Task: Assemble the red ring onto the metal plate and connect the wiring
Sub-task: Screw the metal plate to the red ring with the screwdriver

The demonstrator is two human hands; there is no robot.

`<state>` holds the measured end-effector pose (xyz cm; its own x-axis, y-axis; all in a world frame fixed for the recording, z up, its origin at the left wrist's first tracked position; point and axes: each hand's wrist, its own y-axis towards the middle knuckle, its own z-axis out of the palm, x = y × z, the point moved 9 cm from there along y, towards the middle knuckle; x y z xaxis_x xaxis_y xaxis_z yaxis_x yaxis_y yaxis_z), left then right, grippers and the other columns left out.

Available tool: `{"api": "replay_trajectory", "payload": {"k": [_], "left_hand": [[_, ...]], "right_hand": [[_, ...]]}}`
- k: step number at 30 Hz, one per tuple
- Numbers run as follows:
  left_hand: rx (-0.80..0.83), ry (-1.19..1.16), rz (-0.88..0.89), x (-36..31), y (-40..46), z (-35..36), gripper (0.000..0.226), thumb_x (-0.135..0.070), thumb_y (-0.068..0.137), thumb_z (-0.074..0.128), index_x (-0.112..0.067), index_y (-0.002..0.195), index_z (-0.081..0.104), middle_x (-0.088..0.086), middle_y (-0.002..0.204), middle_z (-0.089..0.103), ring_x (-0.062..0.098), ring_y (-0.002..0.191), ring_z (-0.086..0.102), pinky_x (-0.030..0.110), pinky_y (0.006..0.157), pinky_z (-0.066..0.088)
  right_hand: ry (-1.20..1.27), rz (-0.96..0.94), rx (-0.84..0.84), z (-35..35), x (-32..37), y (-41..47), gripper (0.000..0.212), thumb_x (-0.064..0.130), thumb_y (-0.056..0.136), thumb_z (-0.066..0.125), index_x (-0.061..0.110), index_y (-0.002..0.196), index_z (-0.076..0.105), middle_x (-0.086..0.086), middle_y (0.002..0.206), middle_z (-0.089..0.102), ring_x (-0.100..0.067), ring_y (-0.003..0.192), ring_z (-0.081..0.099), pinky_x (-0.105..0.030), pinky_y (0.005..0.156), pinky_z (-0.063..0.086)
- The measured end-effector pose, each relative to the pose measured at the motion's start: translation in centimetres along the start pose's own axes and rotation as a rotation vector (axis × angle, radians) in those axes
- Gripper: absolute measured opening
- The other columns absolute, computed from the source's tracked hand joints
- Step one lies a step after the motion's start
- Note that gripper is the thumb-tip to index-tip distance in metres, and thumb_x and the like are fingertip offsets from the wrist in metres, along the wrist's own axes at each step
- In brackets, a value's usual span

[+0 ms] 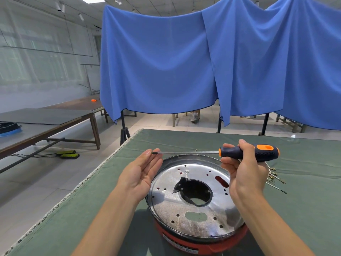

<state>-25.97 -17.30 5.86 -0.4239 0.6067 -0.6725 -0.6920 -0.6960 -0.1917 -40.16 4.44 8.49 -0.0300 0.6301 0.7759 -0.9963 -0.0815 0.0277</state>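
A green cloth is spread over the tabletop. Blue sheets are hung on black stands behind it. To the left, long wooden tables are seen, with a small orange object on the farther one and two black-and-green devices on the floor.

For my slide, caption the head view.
Right hand grips screwdriver; left hand touches its tip above plate.
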Motion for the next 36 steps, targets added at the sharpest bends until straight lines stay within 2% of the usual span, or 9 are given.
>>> {"api": "replay_trajectory", "payload": {"k": [7,10,14,22,29,31,33,35,36], "left_hand": [[0.024,-0.021,0.018,-0.1,-0.2,0.1,0.011,-0.005,0.094,0.053,-0.001,0.092,0.063,0.010,0.080,0.075,0.018,0.071,0.073,0.033,0.074,0.060],[0.040,-0.024,0.045,-0.3,-0.2,0.3,0.012,-0.003,0.094,0.051,-0.002,0.092,0.063,0.011,0.083,0.075,0.019,0.073,0.074,0.031,0.071,0.060],[0.035,-0.018,0.095,-0.7,-0.1,0.1,0.011,-0.002,0.095,0.050,-0.004,0.093,0.061,0.013,0.087,0.075,0.021,0.075,0.074,0.032,0.069,0.060],[0.065,0.102,0.150,-1.5,-0.4,-0.5,0.015,-0.001,0.094,0.051,0.004,0.105,0.060,0.018,0.090,0.074,0.025,0.079,0.074,0.030,0.065,0.061],[0.076,0.197,0.088,-1.7,-0.4,-0.6,0.017,-0.004,0.093,0.052,0.009,0.096,0.063,0.024,0.090,0.072,0.029,0.080,0.073,0.026,0.056,0.059],[0.084,0.257,0.060,-1.5,-0.5,-0.7,0.022,-0.010,0.095,0.053,0.009,0.096,0.063,0.023,0.091,0.073,0.028,0.078,0.073,0.025,0.053,0.058],[0.020,0.373,0.117,-2.1,-0.5,-1.6,0.024,-0.018,0.096,0.053,0.004,0.096,0.063,0.018,0.085,0.074,0.022,0.061,0.071,0.022,0.042,0.051],[-0.120,0.647,0.271,-3.7,-0.3,-3.2,0.017,-0.021,0.093,0.058,-0.005,0.090,0.063,0.012,0.080,0.069,0.013,0.043,0.055,0.019,0.035,0.038],[-0.183,0.872,0.345,-4.5,-0.3,-3.7,0.014,-0.023,0.091,0.062,-0.009,0.087,0.063,0.008,0.080,0.065,0.011,0.044,0.049,0.019,0.039,0.034]], "right_hand": [[0.013,0.006,0.000,0.2,0.0,-0.5,0.020,0.024,0.087,0.063,0.017,0.069,0.059,-0.001,0.063,0.072,-0.010,0.038,0.058,-0.015,0.040,0.047],[0.030,0.019,-0.007,0.2,-0.1,-0.4,0.016,0.023,0.087,0.063,0.014,0.076,0.057,-0.001,0.064,0.072,-0.009,0.037,0.057,-0.017,0.039,0.046],[0.003,0.012,0.000,0.3,-0.4,-0.6,0.017,0.026,0.086,0.064,0.019,0.072,0.057,-0.001,0.066,0.073,-0.010,0.039,0.059,-0.016,0.042,0.047],[0.002,0.024,-0.004,0.5,-1.1,-0.5,0.015,0.024,0.087,0.066,0.019,0.080,0.054,-0.002,0.063,0.072,-0.010,0.037,0.059,-0.018,0.039,0.047],[0.036,0.118,-0.011,0.2,-2.2,-0.3,0.013,0.022,0.088,0.065,0.014,0.084,0.056,-0.001,0.061,0.072,-0.008,0.036,0.059,-0.016,0.039,0.047],[0.049,0.131,-0.014,0.2,-2.4,-0.4,0.014,0.022,0.088,0.065,0.011,0.085,0.057,-0.002,0.061,0.072,-0.009,0.037,0.059,-0.017,0.039,0.047],[0.045,0.135,-0.018,0.1,-2.5,-0.4,0.015,0.022,0.088,0.065,0.011,0.082,0.057,-0.002,0.061,0.072,-0.009,0.037,0.059,-0.017,0.039,0.047],[0.024,0.125,-0.024,0.0,-2.4,-0.4,0.014,0.024,0.088,0.065,0.014,0.081,0.056,0.000,0.062,0.072,-0.008,0.039,0.060,-0.016,0.041,0.048],[0.002,0.117,-0.025,-0.1,-2.3,-0.4,0.014,0.025,0.087,0.065,0.016,0.081,0.056,0.001,0.064,0.073,-0.008,0.040,0.061,-0.016,0.042,0.050]]}}
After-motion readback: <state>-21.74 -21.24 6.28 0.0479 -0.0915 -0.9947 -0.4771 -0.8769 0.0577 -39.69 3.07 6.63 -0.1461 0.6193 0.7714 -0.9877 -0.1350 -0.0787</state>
